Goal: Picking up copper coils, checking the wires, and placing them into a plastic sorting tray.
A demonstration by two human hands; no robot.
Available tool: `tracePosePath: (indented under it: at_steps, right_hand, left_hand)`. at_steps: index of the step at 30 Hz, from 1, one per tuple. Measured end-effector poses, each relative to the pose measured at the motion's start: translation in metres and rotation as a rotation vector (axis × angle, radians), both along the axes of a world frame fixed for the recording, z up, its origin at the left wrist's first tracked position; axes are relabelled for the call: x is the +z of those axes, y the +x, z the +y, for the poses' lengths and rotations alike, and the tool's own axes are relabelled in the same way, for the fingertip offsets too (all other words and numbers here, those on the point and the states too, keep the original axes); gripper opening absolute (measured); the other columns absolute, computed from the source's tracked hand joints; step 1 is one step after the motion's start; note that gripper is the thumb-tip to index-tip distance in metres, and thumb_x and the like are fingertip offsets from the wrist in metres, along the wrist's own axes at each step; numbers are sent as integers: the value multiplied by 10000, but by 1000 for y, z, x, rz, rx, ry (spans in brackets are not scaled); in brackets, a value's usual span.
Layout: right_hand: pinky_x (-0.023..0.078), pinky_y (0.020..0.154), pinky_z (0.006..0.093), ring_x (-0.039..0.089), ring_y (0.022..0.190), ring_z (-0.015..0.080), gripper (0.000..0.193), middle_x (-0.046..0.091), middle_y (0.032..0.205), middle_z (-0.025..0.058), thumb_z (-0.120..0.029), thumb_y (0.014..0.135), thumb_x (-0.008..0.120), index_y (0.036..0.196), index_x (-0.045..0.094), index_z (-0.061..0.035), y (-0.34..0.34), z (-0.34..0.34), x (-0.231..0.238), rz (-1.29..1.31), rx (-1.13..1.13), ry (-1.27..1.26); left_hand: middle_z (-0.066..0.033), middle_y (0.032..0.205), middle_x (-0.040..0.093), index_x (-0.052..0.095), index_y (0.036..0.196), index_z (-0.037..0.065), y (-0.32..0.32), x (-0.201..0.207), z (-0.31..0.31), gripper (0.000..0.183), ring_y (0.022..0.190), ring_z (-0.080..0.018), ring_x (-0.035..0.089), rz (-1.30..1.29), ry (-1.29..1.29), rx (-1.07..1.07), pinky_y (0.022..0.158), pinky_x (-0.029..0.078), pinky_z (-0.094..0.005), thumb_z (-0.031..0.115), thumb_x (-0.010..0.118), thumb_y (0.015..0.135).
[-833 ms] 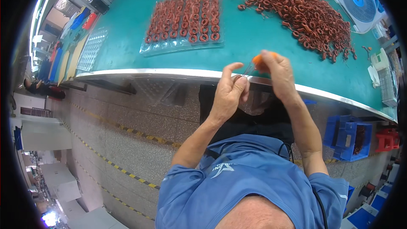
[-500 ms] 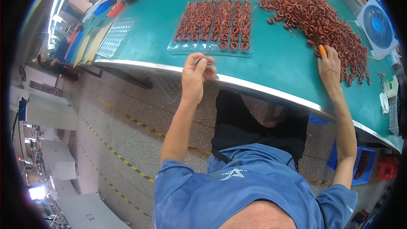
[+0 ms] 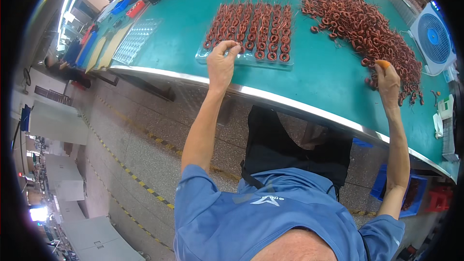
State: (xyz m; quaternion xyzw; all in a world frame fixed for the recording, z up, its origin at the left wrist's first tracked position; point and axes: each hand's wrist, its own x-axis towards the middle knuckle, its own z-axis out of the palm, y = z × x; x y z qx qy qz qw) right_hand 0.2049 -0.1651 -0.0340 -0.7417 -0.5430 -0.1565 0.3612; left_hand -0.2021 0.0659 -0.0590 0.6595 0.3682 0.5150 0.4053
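Note:
My left hand (image 3: 221, 67) is over the front edge of a clear plastic tray (image 3: 203, 58). Its thumb and fingers are pinched together beside the front copper-wound ring coils (image 3: 260, 54); what they hold is hidden. Columns of these red-brown coils fill the tray, thin wire ends sticking up. My right hand (image 3: 389, 87) is at the near left edge of a big loose coil pile (image 3: 357, 17). An orange finger cot (image 3: 382, 64) covers one fingertip. Thumb and finger close on a ring coil (image 3: 367, 62) there, partly hidden by the fingertips.
The green table (image 3: 309, 82) has a metal front edge (image 3: 299, 102). An empty clear tray (image 3: 136, 41) lies to the left, near tan boards (image 3: 113, 46). A blue-and-white fan (image 3: 431, 38) stands at the right. Below the table is a blue crate (image 3: 418, 198).
My left hand has moved up from the table edge to the front of the filled tray. My right hand has drawn back slightly, its fingers changing from spread over the pile to a pinch.

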Motion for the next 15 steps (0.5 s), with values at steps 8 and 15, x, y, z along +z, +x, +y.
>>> tracePosePath:
  at_steps: [8, 15]
  right_hand:
    - [492, 637, 255, 620, 709, 127, 142, 680, 938, 78, -96, 898, 659, 997, 662, 6, -53, -8, 36, 2, 179, 137]
    - [442, 621, 184, 560, 693, 38, 104, 669, 842, 22, -62, 903, 646, 977, 665, 8, -111, -17, 48, 389, 382, 68]
  left_hand:
    - [-112, 875, 655, 694, 918, 20, 5, -9, 17, 171, 858, -255, 608, 454, 362, 63, 788, 466, -346, 145, 710, 802]
    - [-125, 892, 616, 633, 1024, 12, 9, 18, -50, 198, 843, -255, 603, 231, 370, 122, 770, 470, -364, 133, 657, 868]
